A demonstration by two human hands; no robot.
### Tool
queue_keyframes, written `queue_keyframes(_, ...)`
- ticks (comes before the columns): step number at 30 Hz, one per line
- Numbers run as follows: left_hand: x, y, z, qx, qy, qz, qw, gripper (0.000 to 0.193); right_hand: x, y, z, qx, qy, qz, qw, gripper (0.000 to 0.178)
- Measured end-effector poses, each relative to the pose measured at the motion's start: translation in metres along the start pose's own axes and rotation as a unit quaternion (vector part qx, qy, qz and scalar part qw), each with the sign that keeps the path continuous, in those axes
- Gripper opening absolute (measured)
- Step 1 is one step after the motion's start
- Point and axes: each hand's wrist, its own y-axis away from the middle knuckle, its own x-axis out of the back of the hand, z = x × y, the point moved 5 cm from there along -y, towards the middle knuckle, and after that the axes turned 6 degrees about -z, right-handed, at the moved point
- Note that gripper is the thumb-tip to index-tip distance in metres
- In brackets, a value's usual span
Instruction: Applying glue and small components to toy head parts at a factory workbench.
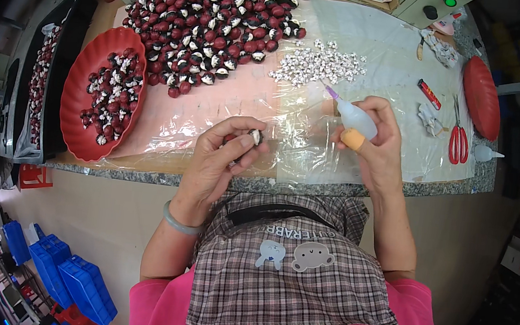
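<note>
Above the table [360, 192], left hand [214, 157] pinches a ball [254, 137] — right hand [381, 146] (curled) clasps a bottle [357, 119].

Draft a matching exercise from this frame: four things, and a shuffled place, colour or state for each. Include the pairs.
1. Purple-tipped squeeze bottle
2. Scissors
3. Loose pile of small white pieces
4. Bangle

A. Beside the large heap of dark-red balls
B. On the left wrist
C. Held in the right hand
D. Red-handled

Pairs: 1-C, 2-D, 3-A, 4-B
</note>
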Motion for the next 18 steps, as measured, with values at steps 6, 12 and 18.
queue_keyframes(6, 0.002, -0.001, 0.005, -0.006, 0.006, 0.003, 1.000, 0.028, 0.001, -0.020, 0.023, -0.117, -0.018, -0.005, 0.993, 0.028)
queue_keyframes(12, 0.004, 0.000, 0.004, 0.012, 0.004, 0.019, 1.000, 0.029, -0.006, -0.059, 0.020, -0.005, 0.385, -0.013, 0.923, 0.027)
queue_keyframes(18, 0.007, -0.002, 0.002, 0.008, 0.026, -0.002, 1.000, 0.027, -0.028, -0.066, 0.012, 0.141, 0.555, -0.078, 0.816, 0.020)
